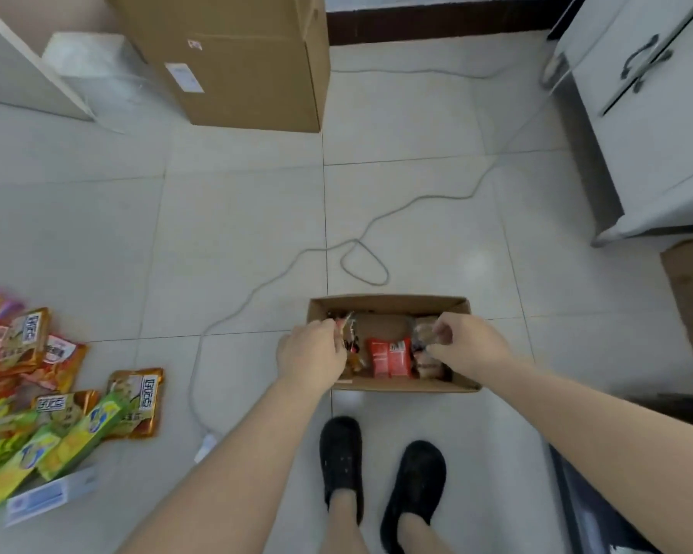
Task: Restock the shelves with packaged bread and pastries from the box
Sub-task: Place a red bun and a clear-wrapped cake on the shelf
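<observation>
A small open cardboard box (pixel 393 303) sits on the tiled floor just ahead of my feet. Inside lie a red packet (pixel 389 357) in the middle and other wrapped pastries at both ends. My left hand (pixel 311 353) reaches into the box's left end, its fingers pinched on the top edge of a dark and orange packet (pixel 351 341). At the right end my right hand (pixel 467 345) is closed on a clear-wrapped brown pastry (pixel 423 333). No shelf is in view.
A heap of orange, green and yellow snack packets (pixel 57 397) lies on the floor at left. A tall cardboard carton (pixel 233 58) stands at the back. A grey cable (pixel 365 265) snakes across the tiles. A white cabinet (pixel 657 113) stands at right.
</observation>
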`<act>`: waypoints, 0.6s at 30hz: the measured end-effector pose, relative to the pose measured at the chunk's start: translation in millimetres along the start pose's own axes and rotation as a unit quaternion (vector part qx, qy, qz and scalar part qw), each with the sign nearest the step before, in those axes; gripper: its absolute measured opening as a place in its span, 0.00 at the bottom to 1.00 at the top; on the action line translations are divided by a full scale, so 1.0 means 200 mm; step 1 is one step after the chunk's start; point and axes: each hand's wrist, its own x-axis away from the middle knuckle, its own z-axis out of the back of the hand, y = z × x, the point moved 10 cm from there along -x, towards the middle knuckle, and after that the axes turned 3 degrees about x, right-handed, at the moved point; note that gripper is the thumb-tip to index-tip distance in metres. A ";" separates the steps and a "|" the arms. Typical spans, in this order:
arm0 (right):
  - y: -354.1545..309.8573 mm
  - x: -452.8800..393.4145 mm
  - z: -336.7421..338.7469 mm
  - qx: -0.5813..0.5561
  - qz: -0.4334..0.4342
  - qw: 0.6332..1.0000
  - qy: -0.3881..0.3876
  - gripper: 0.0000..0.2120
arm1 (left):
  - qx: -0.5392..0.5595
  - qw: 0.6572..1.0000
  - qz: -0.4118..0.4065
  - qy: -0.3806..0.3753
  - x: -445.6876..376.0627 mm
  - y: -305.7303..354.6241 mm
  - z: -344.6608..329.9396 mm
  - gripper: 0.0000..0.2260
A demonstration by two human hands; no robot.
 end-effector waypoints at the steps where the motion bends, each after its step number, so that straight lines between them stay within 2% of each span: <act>1: 0.03 -0.13 -0.11 -0.006 -0.008 1.000 -0.008 0.09 | 0.011 1.000 0.008 -0.008 -0.12 -0.04 -0.12 0.13; 8: 0.37 -0.90 -0.88 -0.082 -0.102 0.990 -0.055 0.07 | 0.141 0.985 0.059 -0.080 -0.85 -0.30 -0.98 0.18; 11: 0.53 -1.12 -1.15 -0.124 -0.155 0.978 -0.065 0.09 | 0.156 0.978 0.103 -0.091 -1.08 -0.42 -1.27 0.21; 13: 0.62 -1.23 -1.30 -0.145 -0.188 0.969 -0.071 0.10 | 0.159 0.972 0.142 -0.096 -1.20 -0.49 -1.43 0.26; 16: 0.71 -1.34 -1.47 -0.169 -0.223 0.956 -0.083 0.19 | 0.157 0.970 0.166 -0.083 -1.30 -0.53 -1.58 0.32; 18: 0.75 -1.41 -1.55 -0.188 -0.235 0.949 -0.093 0.26 | 0.128 0.985 0.107 -0.039 -1.35 -0.48 -1.60 0.28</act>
